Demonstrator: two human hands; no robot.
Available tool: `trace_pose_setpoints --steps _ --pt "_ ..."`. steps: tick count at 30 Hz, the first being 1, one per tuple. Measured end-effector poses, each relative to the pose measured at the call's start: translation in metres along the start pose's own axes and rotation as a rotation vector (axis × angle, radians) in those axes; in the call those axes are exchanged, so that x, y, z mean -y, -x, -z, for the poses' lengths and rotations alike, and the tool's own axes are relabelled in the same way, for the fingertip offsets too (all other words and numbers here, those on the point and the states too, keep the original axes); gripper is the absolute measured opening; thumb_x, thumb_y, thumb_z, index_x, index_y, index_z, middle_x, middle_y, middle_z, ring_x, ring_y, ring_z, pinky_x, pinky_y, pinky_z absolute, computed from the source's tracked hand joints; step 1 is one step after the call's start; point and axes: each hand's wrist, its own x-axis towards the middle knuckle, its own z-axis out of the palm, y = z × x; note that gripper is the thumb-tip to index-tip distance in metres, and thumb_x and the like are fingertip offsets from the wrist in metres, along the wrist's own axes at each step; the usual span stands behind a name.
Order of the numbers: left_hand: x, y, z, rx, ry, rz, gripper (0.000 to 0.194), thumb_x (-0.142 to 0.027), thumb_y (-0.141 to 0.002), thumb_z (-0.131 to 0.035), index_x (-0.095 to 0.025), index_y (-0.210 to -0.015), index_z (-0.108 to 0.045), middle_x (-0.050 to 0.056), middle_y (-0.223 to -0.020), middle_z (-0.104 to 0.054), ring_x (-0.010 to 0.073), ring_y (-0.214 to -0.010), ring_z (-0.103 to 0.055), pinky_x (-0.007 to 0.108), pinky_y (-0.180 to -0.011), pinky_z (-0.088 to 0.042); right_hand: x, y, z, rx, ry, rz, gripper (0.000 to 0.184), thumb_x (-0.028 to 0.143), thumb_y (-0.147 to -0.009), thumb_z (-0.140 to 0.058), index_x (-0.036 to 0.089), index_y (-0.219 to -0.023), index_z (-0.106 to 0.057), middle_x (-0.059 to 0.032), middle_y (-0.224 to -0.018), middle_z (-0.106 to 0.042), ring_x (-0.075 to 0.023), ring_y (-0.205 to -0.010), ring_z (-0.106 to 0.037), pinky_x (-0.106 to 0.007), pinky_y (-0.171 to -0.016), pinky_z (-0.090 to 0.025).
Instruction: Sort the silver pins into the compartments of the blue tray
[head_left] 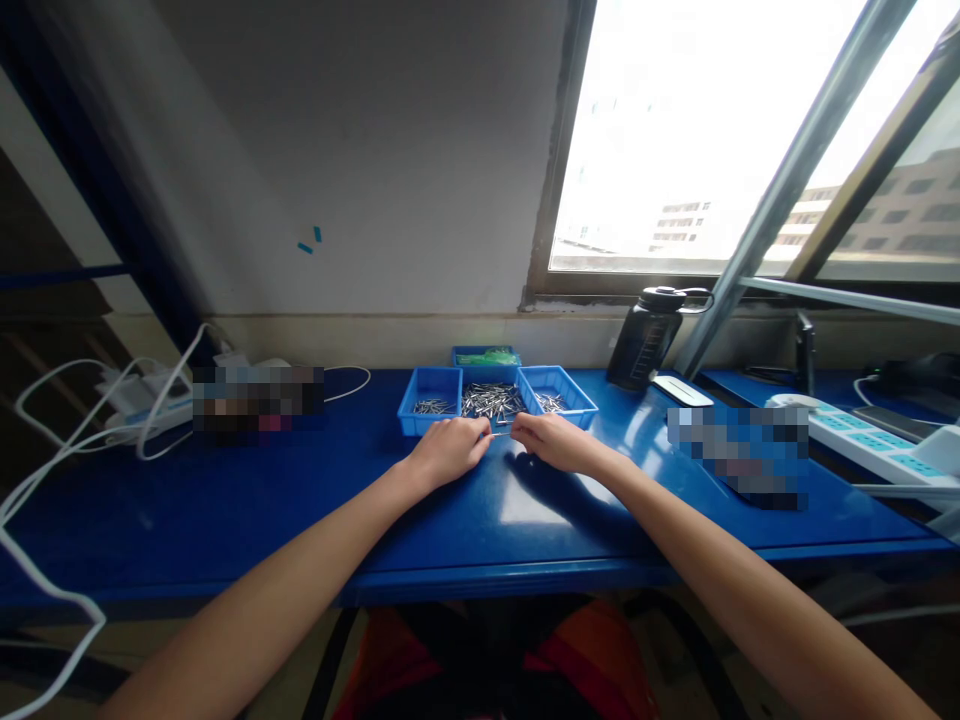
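Note:
My left hand (448,448) and my right hand (551,441) meet just above the table, in front of the blue bins. Between their fingertips runs a thin, light metal pin (502,434), pinched at both ends; its exact shape is too small to make out. Behind the hands, the middle bin (489,374) holds a heap of slim silver metal pieces (491,398). Smaller heaps of similar pieces lie in the left bin (427,380) and the right bin (562,380). My hands partly hide the bins' front edges.
A small blue bin (453,354) with green material (487,356) stands against the wall. On the blue table (262,510), a black bottle (646,338) and a white flat object (682,391) are to the right. Power strips (870,437) and white cables (161,405) lie at both sides.

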Motion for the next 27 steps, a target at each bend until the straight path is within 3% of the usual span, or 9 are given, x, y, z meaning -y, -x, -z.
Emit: trace_pose_setpoints --steps 5,11,15,18,23,27 --pt "-0.004 0.001 0.001 0.03 -0.066 0.055 0.038 -0.039 -0.089 -0.023 -0.018 -0.088 -0.055 0.007 -0.081 -0.064 0.0216 -0.077 -0.061 0.028 -0.065 -0.044 0.002 0.0 0.001 0.038 -0.052 -0.025 0.03 0.025 -0.089 -0.027 0.016 -0.079 -0.054 0.0001 -0.059 -0.056 -0.0098 -0.055 -0.05 -0.021 -0.057 -0.034" --pt "-0.004 0.001 0.0 0.031 -0.106 0.052 0.038 -0.038 -0.09 -0.018 -0.019 -0.094 -0.051 0.007 -0.078 -0.064 0.0226 -0.074 -0.062 0.028 -0.062 -0.044 0.004 0.001 0.003 0.051 -0.075 -0.014 0.032 0.026 -0.089 -0.025 0.015 -0.08 -0.054 -0.0003 -0.059 -0.057 -0.0099 -0.056 -0.05 -0.021 -0.058 -0.035" --pt "-0.002 0.001 0.0 0.047 -0.093 0.049 0.034 -0.04 -0.089 -0.024 -0.02 -0.099 -0.05 0.007 -0.082 -0.064 0.0224 -0.077 -0.061 0.029 -0.064 -0.044 0.004 0.001 0.003 0.01 -0.002 -0.002 0.027 0.027 -0.088 -0.032 0.016 -0.082 -0.056 -0.0004 -0.06 -0.057 -0.0099 -0.055 -0.05 -0.021 -0.056 -0.033" --pt "0.001 0.0 -0.001 0.066 -0.105 0.052 0.031 -0.041 -0.086 -0.033 -0.022 -0.104 -0.05 0.007 -0.086 -0.064 0.0234 -0.081 -0.061 0.03 -0.067 -0.044 0.003 0.001 0.008 -0.092 0.094 -0.014 0.021 0.029 -0.085 -0.039 0.018 -0.087 -0.057 -0.0002 -0.062 -0.059 -0.0101 -0.055 -0.05 -0.02 -0.054 -0.031" --pt "0.004 0.0 -0.005 0.087 -0.128 0.085 0.035 -0.042 -0.084 -0.036 -0.022 -0.109 -0.05 0.009 -0.093 -0.064 0.0261 -0.085 -0.06 0.033 -0.069 -0.045 -0.01 0.004 0.022 -0.403 0.232 -0.276 0.025 0.036 -0.084 -0.038 0.021 -0.088 -0.058 0.0 -0.063 -0.061 -0.0118 -0.055 -0.053 -0.021 -0.054 -0.032" --pt "0.003 0.001 -0.005 0.121 -0.128 0.133 0.04 -0.043 -0.084 -0.034 -0.021 -0.115 -0.047 0.011 -0.095 -0.063 0.027 -0.085 -0.06 0.035 -0.069 -0.045 -0.027 0.007 0.029 -0.454 0.32 -0.485 0.026 0.038 -0.081 -0.041 0.021 -0.088 -0.06 -0.0013 -0.064 -0.063 -0.0142 -0.057 -0.056 -0.022 -0.053 -0.032"
